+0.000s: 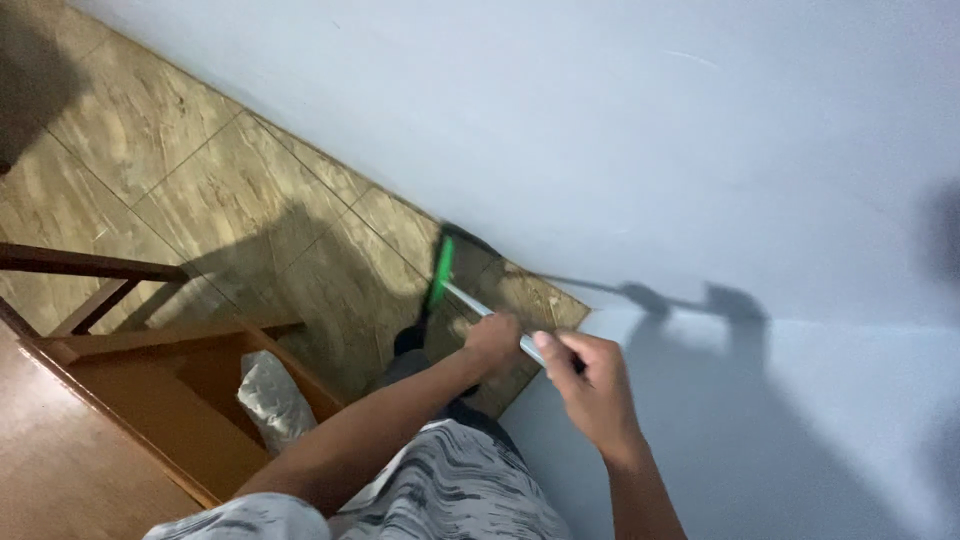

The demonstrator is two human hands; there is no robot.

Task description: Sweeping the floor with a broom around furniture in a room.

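We look down at our two hands holding a long-handled floor tool. Our left hand (pixel 492 338) is closed around the silver handle (pixel 500 324) lower down; our right hand (pixel 590 385) grips it just above. The handle's long axis slants from our hands at lower right down to upper left, ending in a green head (pixel 440 270) that rests on the brown tiled floor (pixel 230 200) close beside the pale wall (pixel 620 130). A wooden tabletop (pixel 60 450) sits to the left.
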